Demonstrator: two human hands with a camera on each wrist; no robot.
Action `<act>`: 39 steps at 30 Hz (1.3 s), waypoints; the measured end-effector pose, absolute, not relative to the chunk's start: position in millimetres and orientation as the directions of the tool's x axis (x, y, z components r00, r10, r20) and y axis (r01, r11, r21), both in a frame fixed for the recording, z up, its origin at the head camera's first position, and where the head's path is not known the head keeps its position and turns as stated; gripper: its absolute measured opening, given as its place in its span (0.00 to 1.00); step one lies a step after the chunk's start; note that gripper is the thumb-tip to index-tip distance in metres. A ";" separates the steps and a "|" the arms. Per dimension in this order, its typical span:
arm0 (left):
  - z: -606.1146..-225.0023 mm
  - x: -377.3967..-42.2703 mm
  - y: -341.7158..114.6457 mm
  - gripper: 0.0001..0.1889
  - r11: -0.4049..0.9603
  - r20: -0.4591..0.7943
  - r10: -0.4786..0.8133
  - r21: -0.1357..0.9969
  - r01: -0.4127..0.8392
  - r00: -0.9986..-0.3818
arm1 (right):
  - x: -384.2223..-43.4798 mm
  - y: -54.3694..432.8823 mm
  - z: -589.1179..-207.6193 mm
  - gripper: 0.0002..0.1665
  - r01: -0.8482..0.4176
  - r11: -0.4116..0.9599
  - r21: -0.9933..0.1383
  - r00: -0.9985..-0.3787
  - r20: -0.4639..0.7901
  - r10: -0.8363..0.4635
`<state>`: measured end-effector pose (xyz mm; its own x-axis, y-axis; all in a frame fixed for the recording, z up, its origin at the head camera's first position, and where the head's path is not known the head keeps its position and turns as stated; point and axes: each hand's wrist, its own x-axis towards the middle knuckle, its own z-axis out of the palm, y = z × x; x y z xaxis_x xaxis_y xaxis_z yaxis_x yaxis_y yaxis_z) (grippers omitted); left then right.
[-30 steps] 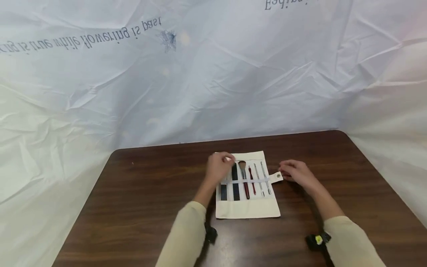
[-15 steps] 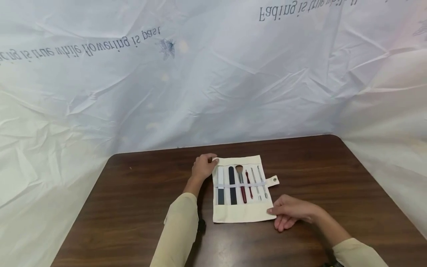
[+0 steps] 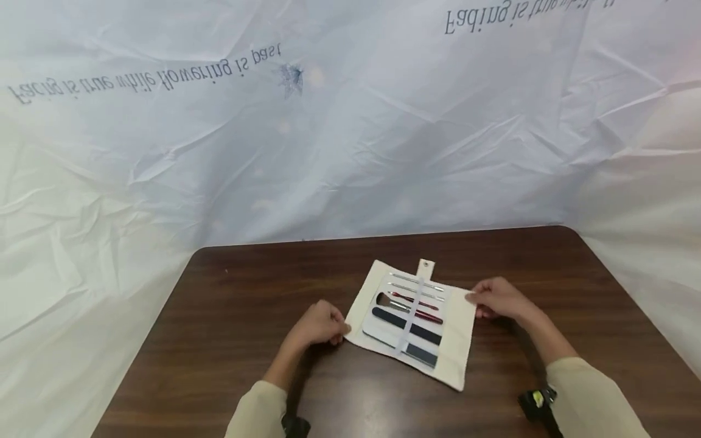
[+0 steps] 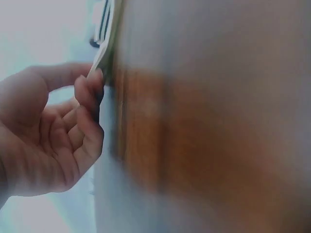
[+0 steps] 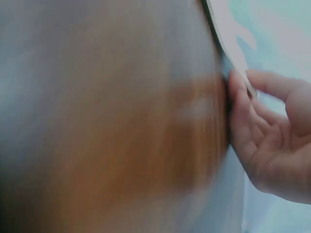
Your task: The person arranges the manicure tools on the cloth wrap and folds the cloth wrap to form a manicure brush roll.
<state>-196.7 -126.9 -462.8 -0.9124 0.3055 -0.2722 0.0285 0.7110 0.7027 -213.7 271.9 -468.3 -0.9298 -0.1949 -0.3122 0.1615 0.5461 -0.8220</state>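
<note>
A cream fabric tool roll lies unfolded, turned at an angle, between the two hands. An elastic band crosses the tools in it: a brush with a dark red handle, a thin red tool, two slim metal tools, a black nail file and a grey-and-white file. The left hand pinches the roll's left corner between thumb and fingers. At the upper right corner, the right hand pinches the fabric the same way. Both wrist views show the edge between thumb and fingertips.
A snap tab sticks out from the roll's far side. The brown wooden table has rounded far corners. Wrinkled white sheeting with printed lettering hangs behind it and at both sides.
The roll has turned about a quarter turn counterclockwise, so its tab now points away instead of right. The left hand came nearer; the right hand moved from the lower right corner up to the far right.
</note>
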 end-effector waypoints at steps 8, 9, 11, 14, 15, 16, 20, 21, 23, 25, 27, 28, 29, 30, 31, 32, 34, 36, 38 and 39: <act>-458.6 -158.0 -125.2 0.23 0.726 -0.325 0.438 0.678 0.116 -0.838 | -245.2 249.4 -470.9 0.17 0.010 0.711 -0.703 -0.995 -0.081 -0.066; -458.1 -156.4 -124.7 0.23 0.749 -0.289 0.418 0.646 0.147 -0.861 | -242.1 247.6 -469.6 0.17 -0.013 0.724 -0.690 -0.997 -0.050 -0.066; -457.8 -155.2 -123.3 0.21 0.793 -0.181 0.385 0.567 0.224 -0.905 | -228.7 247.7 -466.9 0.16 -0.084 0.747 -0.659 -0.996 0.037 -0.079; -456.2 -155.5 -124.5 0.10 0.819 0.012 0.414 0.432 0.378 -0.910 | -197.4 252.0 -462.3 0.11 -0.254 0.768 -0.588 -0.966 0.194 -0.171; -455.5 -155.5 -125.4 0.09 0.811 0.049 0.447 0.400 0.428 -0.893 | -185.4 254.0 -461.7 0.10 -0.318 0.762 -0.565 -0.946 0.240 -0.217; -455.1 -154.8 -126.3 0.13 0.799 0.064 0.488 0.369 0.475 -0.870 | -173.6 256.6 -462.2 0.10 -0.376 0.756 -0.536 -0.925 0.269 -0.269; -458.4 -146.7 -126.7 0.31 0.774 -0.024 0.595 0.286 0.565 -0.804 | -134.6 265.4 -468.2 0.24 -0.495 0.763 -0.414 -0.868 0.214 -0.447; -460.7 -144.5 -125.3 0.33 0.781 -0.042 0.596 0.264 0.567 -0.802 | -128.2 266.9 -470.6 0.29 -0.504 0.774 -0.384 -0.863 0.184 -0.471; -466.0 -140.8 -121.3 0.32 0.794 -0.048 0.589 0.219 0.567 -0.807 | -120.1 268.2 -474.3 0.36 -0.511 0.796 -0.324 -0.858 0.133 -0.496; -470.0 -137.9 -117.4 0.29 0.808 -0.038 0.574 0.187 0.559 -0.818 | -117.3 267.8 -477.6 0.35 -0.528 0.802 -0.279 -0.849 0.131 -0.513; -472.5 -136.3 -115.2 0.25 0.814 -0.014 0.568 0.155 0.559 -0.823 | -117.5 266.0 -479.8 0.32 -0.547 0.798 -0.253 -0.837 0.163 -0.522; -473.4 -135.6 -114.5 0.24 0.816 -0.006 0.566 0.146 0.559 -0.824 | -117.7 265.1 -480.2 0.30 -0.555 0.797 -0.239 -0.831 0.180 -0.526; -473.6 -135.0 -113.9 0.23 0.818 0.000 0.563 0.141 0.557 -0.827 | -117.8 264.2 -480.9 0.28 -0.566 0.793 -0.225 -0.823 0.200 -0.531; -473.6 -134.7 -113.6 0.21 0.820 0.011 0.559 0.143 0.555 -0.829 | -117.9 263.3 -481.8 0.27 -0.575 0.789 -0.216 -0.816 0.219 -0.534; -475.0 -136.0 -112.6 0.20 0.821 0.031 0.552 0.151 0.550 -0.833 | -120.3 263.3 -484.1 0.26 -0.582 0.786 -0.207 -0.809 0.243 -0.535; -476.9 -137.6 -112.0 0.18 0.822 0.056 0.543 0.168 0.544 -0.838 | -123.3 263.4 -486.4 0.25 -0.590 0.779 -0.214 -0.802 0.268 -0.534; -479.7 -140.9 -110.9 0.16 0.823 0.111 0.511 0.223 0.523 -0.852 | -129.6 263.8 -489.3 0.22 -0.593 0.760 -0.267 -0.799 0.312 -0.514; -482.4 -144.4 -110.1 0.13 0.819 0.163 0.466 0.291 0.494 -0.869 | -137.8 265.1 -491.5 0.18 -0.584 0.725 -0.365 -0.810 0.331 -0.485; -484.6 -148.7 -109.2 0.10 0.808 0.203 0.416 0.364 0.463 -0.886 | -146.7 266.6 -491.9 0.11 -0.548 0.683 -0.483 -0.837 0.319 -0.445; -484.9 -151.1 -108.5 0.11 0.799 0.207 0.390 0.407 0.441 -0.897 | -150.8 267.5 -491.4 0.08 -0.517 0.666 -0.537 -0.855 0.292 -0.429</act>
<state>-151.1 -108.5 -484.9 -0.8973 0.3897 0.2074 0.4414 0.7995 0.4074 -150.8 267.5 -491.4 -0.8549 -0.4287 0.2920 -0.5175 0.6660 -0.5373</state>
